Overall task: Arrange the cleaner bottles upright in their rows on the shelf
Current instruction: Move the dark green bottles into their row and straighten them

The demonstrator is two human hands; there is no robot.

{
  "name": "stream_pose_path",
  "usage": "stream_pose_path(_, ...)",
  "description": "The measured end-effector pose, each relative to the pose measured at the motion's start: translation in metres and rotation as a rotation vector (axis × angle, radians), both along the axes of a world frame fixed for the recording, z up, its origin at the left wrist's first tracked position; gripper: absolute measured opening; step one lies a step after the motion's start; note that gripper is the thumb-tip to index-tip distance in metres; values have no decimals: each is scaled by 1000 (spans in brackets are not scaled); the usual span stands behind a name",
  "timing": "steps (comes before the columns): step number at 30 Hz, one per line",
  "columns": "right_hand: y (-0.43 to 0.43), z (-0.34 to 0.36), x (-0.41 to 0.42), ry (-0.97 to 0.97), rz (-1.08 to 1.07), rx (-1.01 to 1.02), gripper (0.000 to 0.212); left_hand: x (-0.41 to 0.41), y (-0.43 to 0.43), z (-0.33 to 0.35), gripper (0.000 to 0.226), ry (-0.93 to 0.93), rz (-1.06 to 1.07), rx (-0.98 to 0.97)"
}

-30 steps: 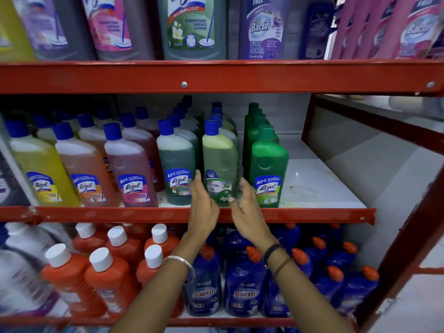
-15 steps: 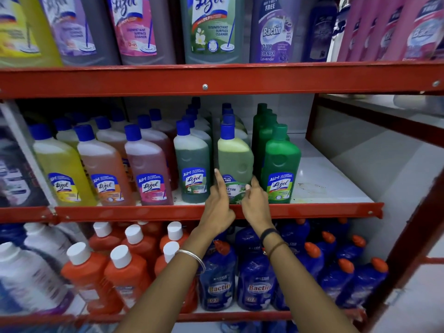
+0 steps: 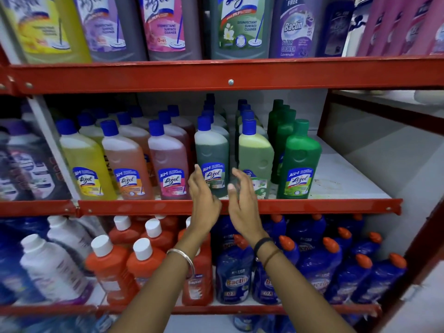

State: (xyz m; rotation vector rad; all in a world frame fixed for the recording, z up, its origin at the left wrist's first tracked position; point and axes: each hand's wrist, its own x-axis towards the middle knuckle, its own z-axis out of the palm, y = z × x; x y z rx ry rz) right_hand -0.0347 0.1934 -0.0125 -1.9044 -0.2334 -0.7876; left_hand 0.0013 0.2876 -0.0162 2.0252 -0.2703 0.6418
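Rows of cleaner bottles stand upright on the middle shelf (image 3: pixel 348 186): a yellow one (image 3: pixel 83 162), an orange one (image 3: pixel 125 159), a pink one (image 3: pixel 168 162), a grey-green one (image 3: pixel 211 150), a light green one (image 3: pixel 255 157) and an opaque green one (image 3: pixel 300 162) lead their rows. My left hand (image 3: pixel 204 200) is open in front of the grey-green bottle. My right hand (image 3: pixel 242 200) is open in front of the light green bottle. Neither hand holds a bottle, and both sit at the shelf's front rail.
The red upper rail (image 3: pixel 230 73) carries large bottles above. Below stand orange bottles with white caps (image 3: pixel 144 263), blue Bactin bottles (image 3: pixel 234 272) and white bottles (image 3: pixel 52 267). The middle shelf's right end is bare white board. A red upright (image 3: pixel 422 255) bounds the right.
Both hands have drawn back from the light green bottle and shifted a little left, fingers spread apart. The camera view has moved slightly.
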Motion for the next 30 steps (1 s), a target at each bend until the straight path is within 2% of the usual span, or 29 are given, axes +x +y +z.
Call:
stream_pose_path(3,19,8,20,218,18,16,55,13,10,3,85,113,-81,39)
stream_pose_path(7,28,16,43,353,-55,74,55,24,13,6,89,220,-156,55)
stream_pose_path(16,30,17,42,344,-194,50,47,23,22,8,102,314,-171,203)
stream_pose_path(25,30,15,15,311,-156,55,49,-3,30,6,104,286,-187,218)
stream_pose_path(30,29,20,10,375,-150,40,50,-8,33,15,104,346,-215,200)
